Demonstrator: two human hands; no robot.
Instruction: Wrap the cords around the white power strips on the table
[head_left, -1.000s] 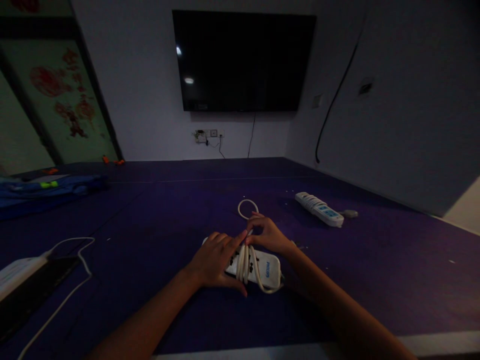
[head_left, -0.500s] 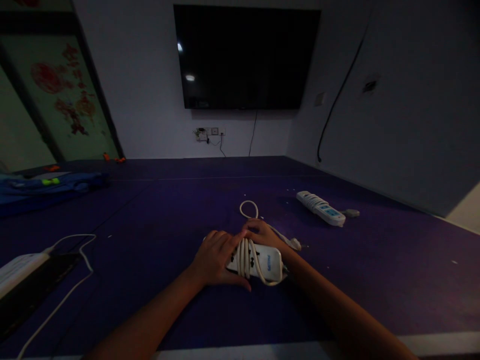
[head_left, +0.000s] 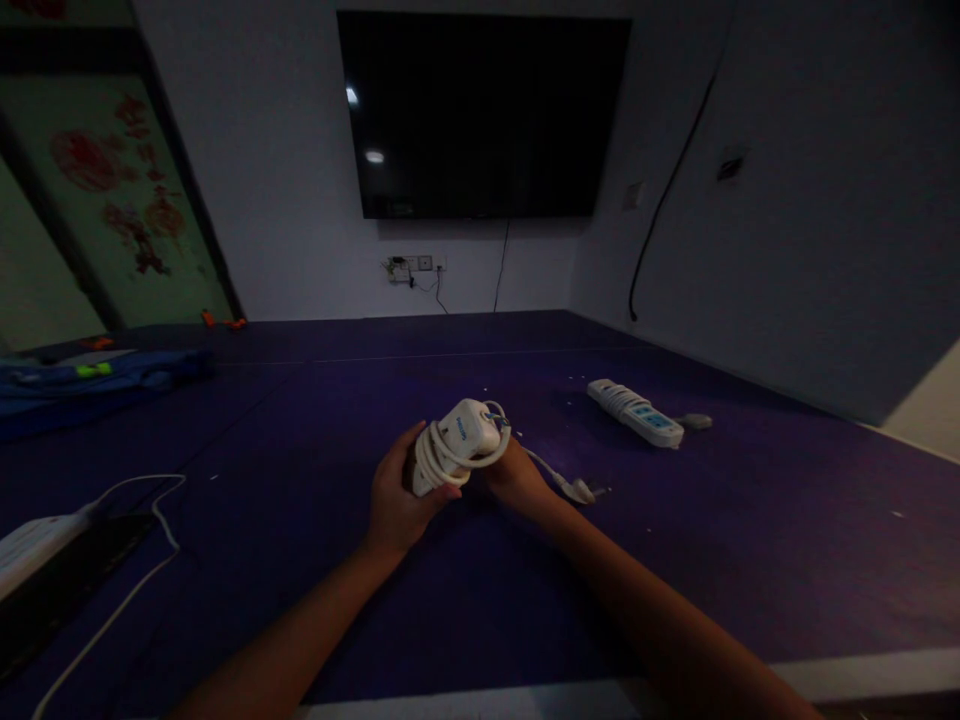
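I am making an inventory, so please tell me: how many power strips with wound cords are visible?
2: one power strip in the left hand, another strip farther right on the purple surface.

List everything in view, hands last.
Held power strip: one, white, centre
Plug: one, white, right
Far power strip: one, white and blue, right
Corded device: one, white, left
Flat item: one, black, left
Cloth: one, blue, left
Small objects: several, orange, left
Television: one, black, back wall
Sockets: several, white, below television
Cables: several, black, walls
Door: one, greenish, left
Surface: one, purple, below
Left hand: one, around held strip
Right hand: one, behind strip's cord
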